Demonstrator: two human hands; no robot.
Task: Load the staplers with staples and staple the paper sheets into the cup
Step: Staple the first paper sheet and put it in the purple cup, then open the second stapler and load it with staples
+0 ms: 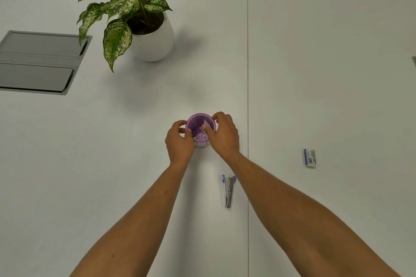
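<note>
From the head camera we look down on a white table, where a purple cup stands upright between two bare hands. We take the cup as our landmark.

The left hand is curled against the cup's left wall, thumb and fingers bent round the rim on that side; it grips the cup. The right hand comes in from the cup's right, its fingers arched over the far rim and its thumb reaching down inside the mouth. There the thumb meets a pale paper sheet that stands inside the cup against the right wall. We cannot tell whether the right hand pinches the paper or only the rim; its fingers are plainly bent round the cup's edge. Small metal pieces glint at the bottom of the cup, too small for us to name.

Nearer the person than the cup and a little to its right, a stapler lies on the table, metal with blue ends, beside the right forearm and touched by neither hand. Well to the right of the cup lies a small blue and white staple box, flat on the table.

Beyond the cup and to its left stands a potted plant in a round white pot. Farther left of the cup a grey hatch is set into the tabletop. A thin seam runs along the table just right of the cup.
</note>
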